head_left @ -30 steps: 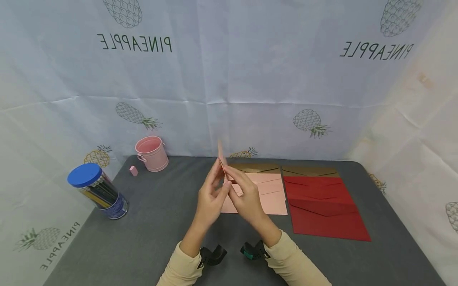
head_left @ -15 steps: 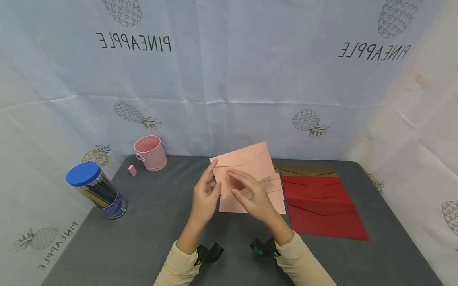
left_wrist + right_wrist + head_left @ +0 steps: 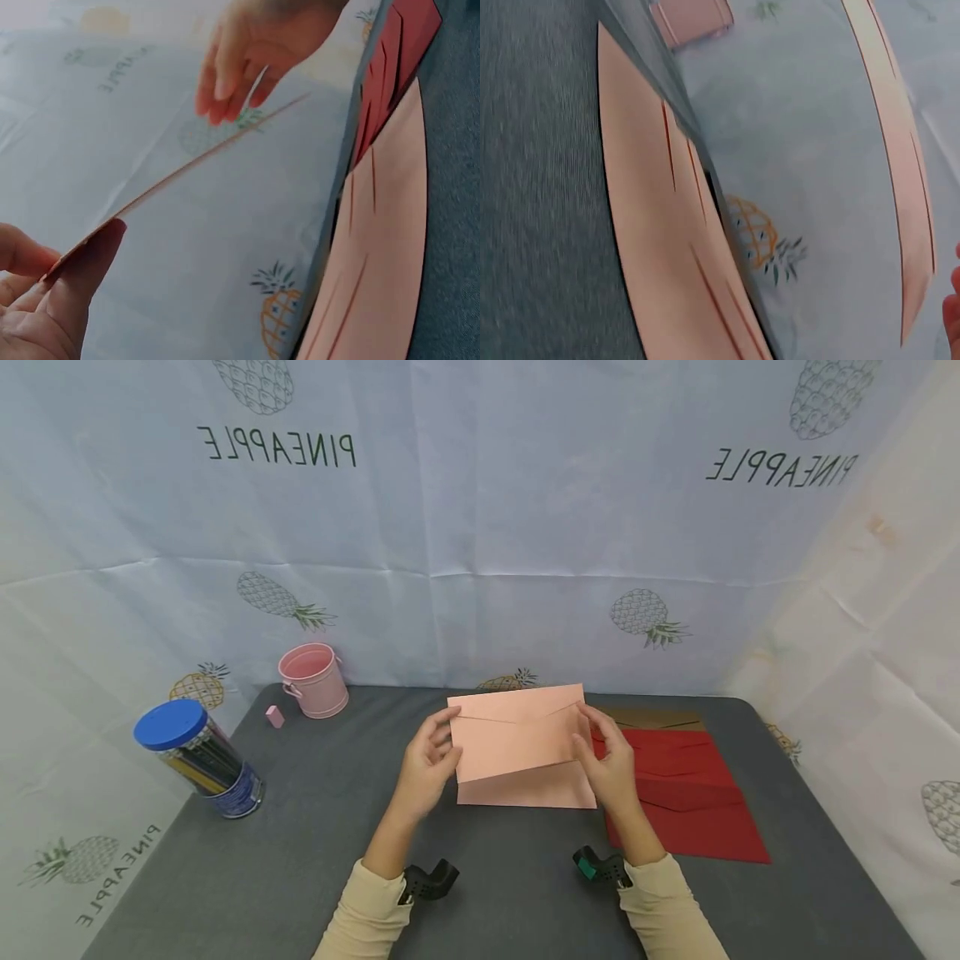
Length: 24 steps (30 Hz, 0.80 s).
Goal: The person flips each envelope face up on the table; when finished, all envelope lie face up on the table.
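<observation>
A pink envelope (image 3: 517, 735) is raised above the table, its flap side towards the head camera. My left hand (image 3: 422, 768) pinches its left edge, thumb in front; the left wrist view shows the envelope (image 3: 180, 172) edge-on in that grip. At the opposite edge is my right hand (image 3: 613, 768), its fingertips right by the corner in the head view. Both wrist views show a gap there, with the right hand's fingers (image 3: 952, 307) extended beside the envelope (image 3: 896, 150). Underneath, more pink envelopes (image 3: 528, 787) lie overlapping, partly hidden.
Overlapping red envelopes (image 3: 697, 810) lie at the right, with brown envelopes (image 3: 652, 718) behind them. At the left stand a lidded jar of pencils (image 3: 202, 760) and a pink bucket (image 3: 315, 685), near a small pink block (image 3: 275, 717). A pineapple-print cloth (image 3: 525, 510) hangs behind the table.
The envelope has turned from edge-on to face the head camera, and come down slightly. My right hand has moved right, from near my left hand to the envelope's far edge.
</observation>
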Tool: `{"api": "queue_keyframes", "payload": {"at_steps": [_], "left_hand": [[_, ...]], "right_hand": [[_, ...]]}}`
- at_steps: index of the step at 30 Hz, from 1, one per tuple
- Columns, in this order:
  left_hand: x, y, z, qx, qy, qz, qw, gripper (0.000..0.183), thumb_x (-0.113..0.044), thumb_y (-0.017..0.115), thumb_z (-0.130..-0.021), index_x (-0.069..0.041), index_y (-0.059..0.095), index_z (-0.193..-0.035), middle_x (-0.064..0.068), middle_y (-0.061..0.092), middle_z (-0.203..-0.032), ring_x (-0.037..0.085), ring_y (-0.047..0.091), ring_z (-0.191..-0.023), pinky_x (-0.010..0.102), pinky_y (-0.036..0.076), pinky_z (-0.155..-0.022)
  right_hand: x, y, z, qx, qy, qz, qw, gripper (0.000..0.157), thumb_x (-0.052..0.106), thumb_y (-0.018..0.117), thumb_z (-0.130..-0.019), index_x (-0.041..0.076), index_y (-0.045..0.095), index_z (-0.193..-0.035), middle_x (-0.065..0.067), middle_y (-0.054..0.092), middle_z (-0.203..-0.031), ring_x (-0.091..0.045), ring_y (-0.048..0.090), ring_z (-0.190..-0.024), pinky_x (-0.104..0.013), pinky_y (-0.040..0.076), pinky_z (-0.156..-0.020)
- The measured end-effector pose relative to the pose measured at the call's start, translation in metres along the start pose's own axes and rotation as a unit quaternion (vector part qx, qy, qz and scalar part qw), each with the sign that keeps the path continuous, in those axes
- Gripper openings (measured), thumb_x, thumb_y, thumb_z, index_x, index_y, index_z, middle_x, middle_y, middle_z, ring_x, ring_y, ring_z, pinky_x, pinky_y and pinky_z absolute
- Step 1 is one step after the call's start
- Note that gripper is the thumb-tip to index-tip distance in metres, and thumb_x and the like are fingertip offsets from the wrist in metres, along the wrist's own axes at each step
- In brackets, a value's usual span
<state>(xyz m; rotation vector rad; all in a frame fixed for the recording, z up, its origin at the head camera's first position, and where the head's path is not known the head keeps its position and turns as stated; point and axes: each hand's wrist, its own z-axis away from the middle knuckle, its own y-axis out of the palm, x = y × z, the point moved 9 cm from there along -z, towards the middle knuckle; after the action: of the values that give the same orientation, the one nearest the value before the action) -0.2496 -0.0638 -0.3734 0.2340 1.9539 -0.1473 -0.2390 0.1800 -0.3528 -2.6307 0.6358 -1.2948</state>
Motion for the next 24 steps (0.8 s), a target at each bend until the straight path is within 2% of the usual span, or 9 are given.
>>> {"api": "queue_keyframes", "payload": {"at_steps": [2, 4, 5, 9, 12, 13, 18, 21, 24], "left_hand": [[0.007, -0.003, 0.0, 0.005, -0.015, 0.021, 0.9997, 0.052, 0.009, 0.048, -0.092, -0.001, 0.035, -0.141, 0.029, 0.046, -0.135, 0.012, 0.06, -0.082, 0.018, 0.051, -0.059], [0.013, -0.004, 0.0, 0.011, -0.031, 0.043, 0.9986, 0.052, 0.01, 0.048, -0.092, -0.001, 0.034, -0.141, 0.031, 0.046, -0.134, 0.012, 0.063, -0.09, 0.021, 0.055, -0.063], [0.016, -0.004, 0.0, 0.013, -0.037, 0.049, 0.998, 0.053, 0.01, 0.047, -0.092, -0.001, 0.034, -0.142, 0.031, 0.045, -0.135, 0.012, 0.063, -0.092, 0.023, 0.056, -0.065], [0.027, -0.007, -0.001, 0.019, -0.055, 0.054, 0.9968, 0.052, 0.009, 0.047, -0.092, -0.001, 0.035, -0.141, 0.03, 0.047, -0.133, 0.011, 0.062, -0.082, 0.02, 0.054, -0.061], [0.036, -0.009, -0.001, 0.017, -0.065, 0.053, 0.9964, 0.051, 0.009, 0.048, -0.092, -0.001, 0.036, -0.141, 0.03, 0.049, -0.132, 0.014, 0.063, -0.088, 0.021, 0.055, -0.064], [0.039, -0.01, -0.002, 0.013, -0.068, 0.053, 0.9962, 0.051, 0.008, 0.049, -0.092, -0.001, 0.036, -0.14, 0.03, 0.049, -0.131, 0.017, 0.064, -0.095, 0.022, 0.056, -0.067], [0.052, -0.019, -0.001, -0.022, -0.088, 0.036, 0.9952, 0.05, 0.008, 0.054, -0.09, 0.0, 0.04, -0.138, 0.03, 0.052, -0.127, 0.033, 0.058, -0.112, 0.022, 0.055, -0.078], [0.058, -0.023, 0.0, -0.039, -0.099, 0.006, 0.9943, 0.048, 0.008, 0.056, -0.089, 0.002, 0.044, -0.136, 0.028, 0.055, -0.124, 0.034, 0.057, -0.112, 0.019, 0.052, -0.08], [0.054, -0.023, 0.003, -0.046, -0.113, -0.047, 0.9914, 0.046, 0.008, 0.058, -0.088, 0.004, 0.048, -0.133, 0.027, 0.057, -0.12, 0.034, 0.057, -0.109, 0.022, 0.051, -0.082]], "right_hand": [[-0.016, -0.006, 0.001, -0.004, 0.042, -0.014, 0.999, 0.045, -0.009, 0.062, -0.084, -0.012, 0.05, -0.128, -0.029, 0.05, -0.13, -0.022, 0.05, -0.111, -0.007, 0.036, -0.093], [-0.031, -0.007, 0.002, 0.004, 0.082, -0.046, 0.996, 0.047, -0.007, 0.061, -0.086, -0.011, 0.047, -0.131, -0.028, 0.047, -0.133, -0.016, 0.048, -0.109, -0.007, 0.037, -0.09], [-0.038, -0.007, 0.002, 0.01, 0.101, -0.061, 0.993, 0.048, -0.006, 0.061, -0.086, -0.011, 0.047, -0.132, -0.028, 0.046, -0.134, -0.015, 0.048, -0.11, -0.008, 0.039, -0.089], [-0.057, -0.003, 0.005, 0.035, 0.157, -0.103, 0.982, 0.049, -0.003, 0.062, -0.088, -0.007, 0.047, -0.134, -0.027, 0.052, -0.125, -0.017, 0.053, -0.103, -0.01, 0.046, -0.078], [-0.063, -0.002, 0.006, 0.039, 0.174, -0.109, 0.978, 0.046, -0.001, 0.063, -0.088, -0.007, 0.05, -0.132, -0.027, 0.055, -0.121, -0.017, 0.055, -0.097, -0.01, 0.047, -0.071], [-0.064, -0.002, 0.006, 0.04, 0.178, -0.11, 0.977, 0.046, -0.001, 0.063, -0.087, -0.007, 0.051, -0.131, -0.027, 0.054, -0.122, -0.017, 0.055, -0.096, -0.01, 0.047, -0.069], [-0.065, -0.001, 0.007, 0.058, 0.186, -0.094, 0.976, 0.046, 0.0, 0.066, -0.086, -0.007, 0.052, -0.13, -0.025, 0.054, -0.128, -0.017, 0.055, -0.096, -0.01, 0.048, -0.071], [-0.065, 0.0, 0.009, 0.074, 0.192, -0.077, 0.976, 0.047, 0.002, 0.067, -0.086, -0.007, 0.053, -0.129, -0.025, 0.056, -0.126, -0.019, 0.054, -0.096, -0.009, 0.049, -0.071], [-0.07, -0.001, 0.015, 0.094, 0.209, -0.047, 0.972, 0.048, 0.006, 0.069, -0.085, -0.004, 0.053, -0.13, -0.024, 0.058, -0.121, -0.018, 0.054, -0.095, -0.01, 0.048, -0.069]]}}
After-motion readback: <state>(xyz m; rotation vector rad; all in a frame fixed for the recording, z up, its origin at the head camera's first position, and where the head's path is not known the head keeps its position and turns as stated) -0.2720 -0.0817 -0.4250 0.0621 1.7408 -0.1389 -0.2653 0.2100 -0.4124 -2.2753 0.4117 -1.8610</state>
